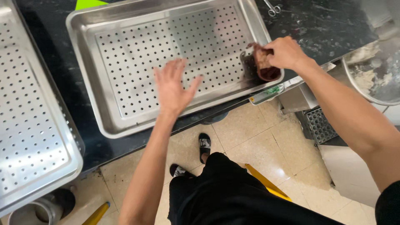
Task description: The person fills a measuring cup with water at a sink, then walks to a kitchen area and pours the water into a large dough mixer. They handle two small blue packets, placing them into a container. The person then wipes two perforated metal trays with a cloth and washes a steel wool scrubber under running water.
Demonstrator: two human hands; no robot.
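The big tray (89,66) in the middle is shiny silver steel with a neat grid of little round holes all over its bottom. A second tray (29,137) at 9 o'clock has the same silver look and the same dotted pattern. The bench (325,25) under them is black with faint pale marbling. At 3 o'clock of the tray sits a dark reddish-brown cup (264,66). The floor (258,133) is beige tile, the sandals (204,146) black with white print, the trousers (233,196) plain black, and a yellow bar (266,183) shows at 5 o'clock.
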